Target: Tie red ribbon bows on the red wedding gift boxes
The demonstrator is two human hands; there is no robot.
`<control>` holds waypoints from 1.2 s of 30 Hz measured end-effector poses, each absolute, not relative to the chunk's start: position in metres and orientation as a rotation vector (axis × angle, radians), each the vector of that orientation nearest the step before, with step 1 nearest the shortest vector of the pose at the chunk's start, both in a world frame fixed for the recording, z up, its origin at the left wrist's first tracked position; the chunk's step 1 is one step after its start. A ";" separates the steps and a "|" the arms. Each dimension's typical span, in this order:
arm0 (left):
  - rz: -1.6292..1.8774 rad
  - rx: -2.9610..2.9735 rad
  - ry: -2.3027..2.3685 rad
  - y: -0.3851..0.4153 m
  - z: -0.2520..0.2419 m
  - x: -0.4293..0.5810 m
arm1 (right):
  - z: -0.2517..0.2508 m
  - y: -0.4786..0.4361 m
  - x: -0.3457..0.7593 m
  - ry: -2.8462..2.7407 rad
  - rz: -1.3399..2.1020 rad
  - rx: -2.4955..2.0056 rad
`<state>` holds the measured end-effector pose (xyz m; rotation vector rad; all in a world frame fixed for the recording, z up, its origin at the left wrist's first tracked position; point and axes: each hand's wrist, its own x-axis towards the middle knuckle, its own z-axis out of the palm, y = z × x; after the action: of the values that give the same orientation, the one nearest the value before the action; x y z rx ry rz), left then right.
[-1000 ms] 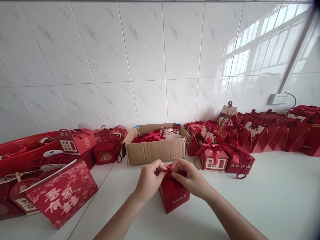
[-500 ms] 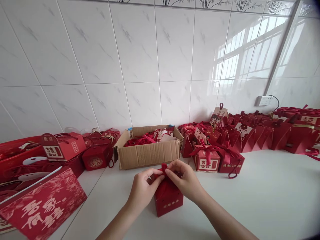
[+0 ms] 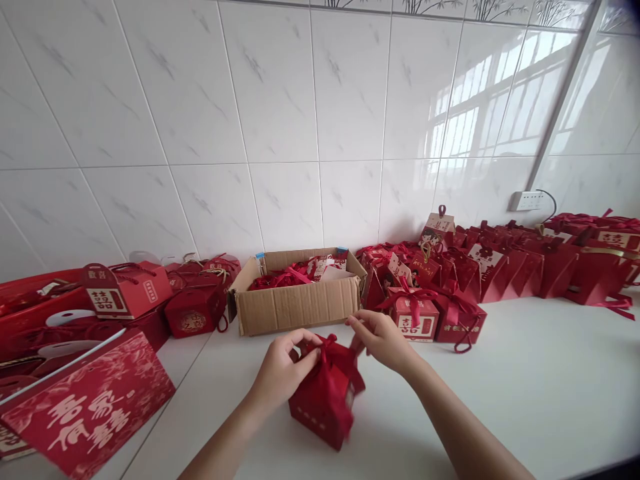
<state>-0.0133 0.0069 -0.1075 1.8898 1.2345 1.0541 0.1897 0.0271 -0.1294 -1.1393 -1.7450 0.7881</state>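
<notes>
A small red gift box (image 3: 315, 407) stands on the white tabletop, turned with a corner toward me. A red ribbon (image 3: 327, 377) is tied at its top, and its loose tail hangs blurred down the front. My left hand (image 3: 283, 367) pinches the ribbon at the left of the knot. My right hand (image 3: 377, 340) is just right of the box top, its index finger and thumb apart; the lower fingertip is smeared by motion against the ribbon's right side.
A cardboard carton (image 3: 300, 310) holding red ribbons and cards stands behind the box. Bow-tied boxes (image 3: 413, 320) and rows of red boxes (image 3: 525, 270) line the right. To the left are a red tub (image 3: 40, 280), more boxes (image 3: 195, 310) and a flat printed red piece (image 3: 95, 407).
The gift box has rotated and shifted slightly left, showing a corner and the ribbon tail. My right hand has moved off the knot to the right; my left hand remains at the top.
</notes>
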 end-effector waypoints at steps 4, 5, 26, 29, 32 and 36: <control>0.999 1.922 1.214 0.004 -0.099 -0.016 | -0.121 0.020 0.191 -1.829 0.795 -1.089; 0.986 1.928 1.215 0.004 -0.098 -0.018 | -0.119 0.018 0.190 -1.865 0.794 -1.040; 0.896 1.960 1.154 0.003 -0.099 -0.036 | -0.137 0.007 0.171 -2.157 0.457 -0.581; 0.966 1.926 1.252 0.005 -0.096 -0.038 | -0.139 0.008 0.171 -2.172 0.423 -0.586; 0.992 1.896 1.327 0.005 -0.094 -0.037 | -0.141 0.010 0.170 -2.186 0.382 -0.581; 0.827 1.904 1.291 0.005 -0.095 -0.037 | -0.143 0.011 0.170 -2.174 0.415 -0.573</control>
<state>-0.0374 0.0052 -0.0954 1.9036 1.2913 0.8269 0.1704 0.0108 -0.1426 -0.5733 -2.1735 0.4146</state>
